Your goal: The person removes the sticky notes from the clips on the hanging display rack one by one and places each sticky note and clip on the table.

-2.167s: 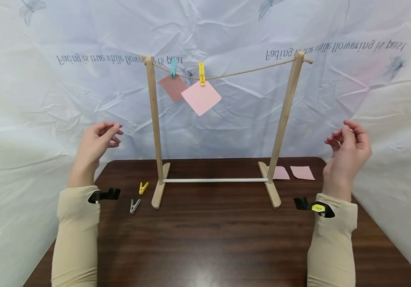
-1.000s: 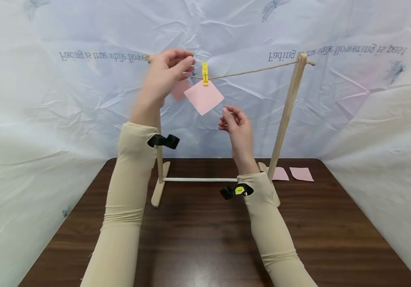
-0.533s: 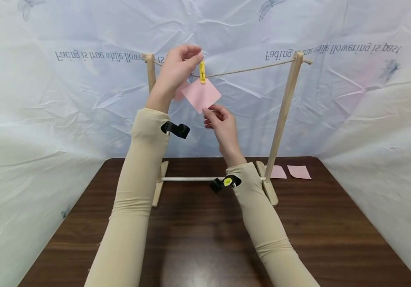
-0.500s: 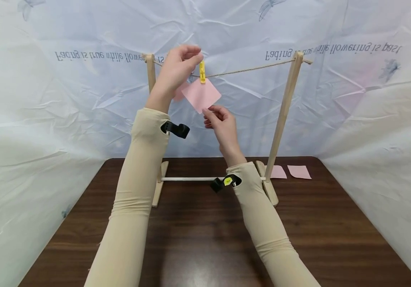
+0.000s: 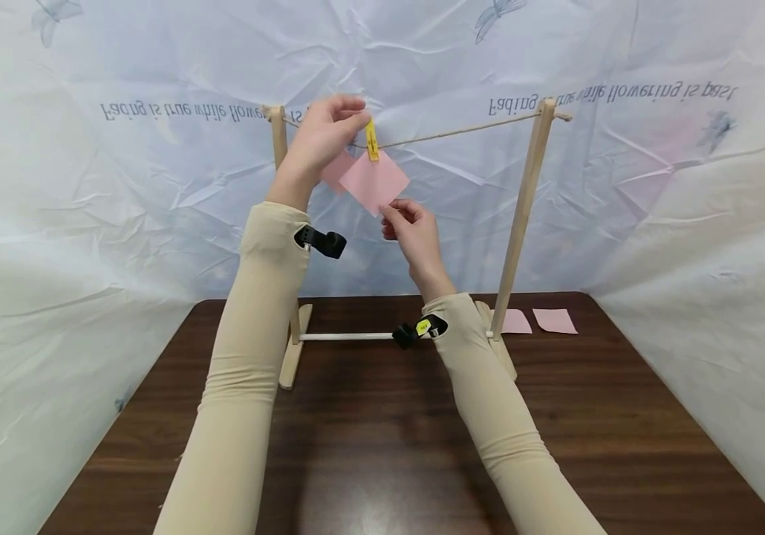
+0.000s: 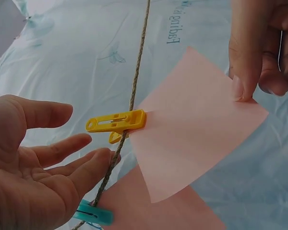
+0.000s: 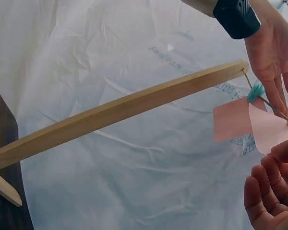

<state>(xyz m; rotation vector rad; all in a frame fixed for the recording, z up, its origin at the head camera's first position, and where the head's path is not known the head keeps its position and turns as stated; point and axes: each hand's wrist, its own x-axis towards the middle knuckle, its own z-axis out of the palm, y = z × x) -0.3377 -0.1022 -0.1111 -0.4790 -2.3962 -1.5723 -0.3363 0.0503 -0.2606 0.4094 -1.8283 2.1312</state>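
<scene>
A pink paper square point(image 5: 374, 182) hangs by one corner from a yellow clothespin point(image 5: 372, 141) on the rope point(image 5: 456, 135). My right hand point(image 5: 417, 234) pinches the lower corner of that paper between thumb and fingers. My left hand point(image 5: 325, 137) is at the clothespin; the left wrist view shows the thumb and fingers spread around its tail end, a small gap between. Behind, a darker pink paper point(image 7: 233, 120) hangs from a teal clothespin point(image 7: 255, 92), which the left hand covers in the head view.
The rope runs between the wooden posts point(image 5: 523, 223) of a stand with a white crossbar point(image 5: 345, 336). Two more pink papers point(image 5: 555, 320) lie on the dark table point(image 5: 382, 446) by the right foot. A pale printed sheet point(image 5: 222, 44) surrounds the table.
Both hands came in from the sides to the hanging paper, the left up to the yellow clothespin, the right onto the paper's lower corner. Lately the clothespin has tilted slightly.
</scene>
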